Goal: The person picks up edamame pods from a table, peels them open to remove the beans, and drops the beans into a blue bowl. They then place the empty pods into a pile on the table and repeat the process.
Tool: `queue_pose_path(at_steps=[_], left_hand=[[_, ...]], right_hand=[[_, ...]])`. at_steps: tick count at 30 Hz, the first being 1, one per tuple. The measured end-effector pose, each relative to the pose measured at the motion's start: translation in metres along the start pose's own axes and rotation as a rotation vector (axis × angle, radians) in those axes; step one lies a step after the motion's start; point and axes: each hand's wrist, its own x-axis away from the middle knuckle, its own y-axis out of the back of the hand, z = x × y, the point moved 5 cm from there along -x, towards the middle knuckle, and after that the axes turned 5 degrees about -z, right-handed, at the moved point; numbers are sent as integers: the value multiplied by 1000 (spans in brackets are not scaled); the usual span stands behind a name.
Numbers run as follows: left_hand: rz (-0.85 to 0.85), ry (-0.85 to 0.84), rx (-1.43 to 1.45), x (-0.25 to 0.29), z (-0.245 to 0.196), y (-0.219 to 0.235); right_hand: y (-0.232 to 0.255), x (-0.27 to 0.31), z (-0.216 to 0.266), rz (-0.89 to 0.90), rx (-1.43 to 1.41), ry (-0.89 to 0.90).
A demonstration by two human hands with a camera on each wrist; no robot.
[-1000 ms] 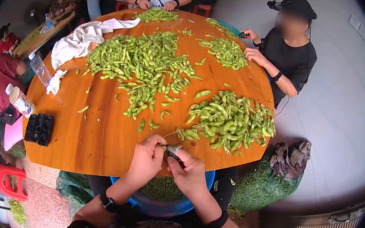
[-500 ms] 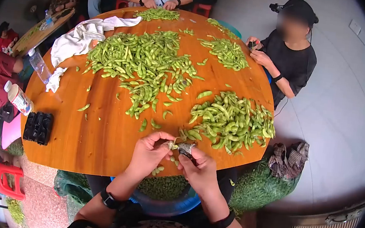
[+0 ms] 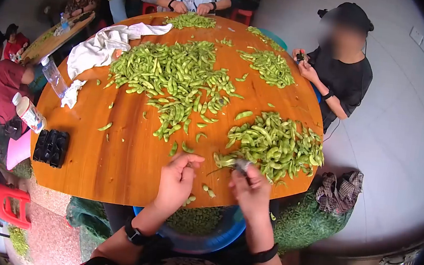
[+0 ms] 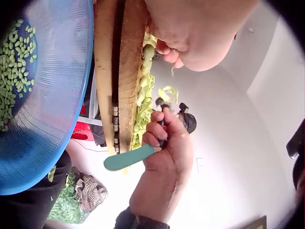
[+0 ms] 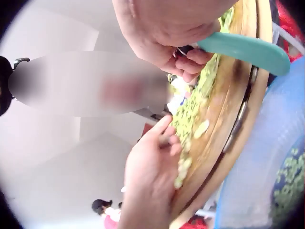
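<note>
My right hand (image 3: 253,187) grips a teal-handled tool (image 4: 129,157), its handle jutting out below the curled fingers. A grey tip shows near the thumb, close to the near heap of green soybean pods (image 3: 276,145). Pale green pod pieces (image 4: 168,94) show just past its fingertips in the left wrist view. My left hand (image 3: 176,178) is above the table's near edge, its index finger extended and the other fingers loosely bent; nothing shows in its grasp. A few shelled beans (image 3: 209,191) lie between the hands. Below is a blue basin (image 3: 220,241) with green beans inside.
The round wooden table (image 3: 84,154) carries a large middle pod heap (image 3: 171,75). A white cloth (image 3: 93,48), bottles (image 3: 30,113) and a black tray (image 3: 51,148) stand on the left. People sit opposite and at the right. A filled green net sack (image 3: 311,222) lies right of the basin.
The hands have moved apart from the pod they were working on together. My right hand has gone right, towards the near heap, with the tool. Beans now lie at the table edge.
</note>
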Motion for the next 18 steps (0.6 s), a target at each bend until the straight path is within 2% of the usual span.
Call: queue_pose_path(at_steps=[2,3,4,6,8,9,10,11,12,13,14,15,17,18], left_hand=[[26,-237,-273,6,-19,3],[23,-242,-273,8,-19,4],[81,-269,-328,12,-18,1],[134,-295,-390,18,-17,1],[182,-392,-572,23,-23,4],[179,-397,-592,21,-28,8],[91,-497,-689,21,-36,15],[2,-597,-784,21,-43,20],[-1,-597,-790,17,-44,22],[-79,-552,-862,8,-46,27],[-158,-506,-932,0,-47,31],[-137,-426,-975,-11,-36,34],[-111,-385,-1024,-24,-20,36],[-83,-340,-1072,-29,-15,36]], right_hand=[[18,-15,21,-90,808,343],[18,-17,25,-158,1003,473],[17,-19,27,-158,999,478],[-3,-14,32,0,1065,652],[-26,-9,36,138,992,673],[-31,-13,29,181,977,718],[-35,-17,21,224,974,760],[-28,-26,14,177,1067,668],[-14,-35,9,131,1158,575],[-4,-42,13,84,1146,611],[5,-46,18,46,1119,561],[11,-51,14,71,1143,544],[13,-53,14,90,1166,532],[12,-48,20,92,1086,571]])
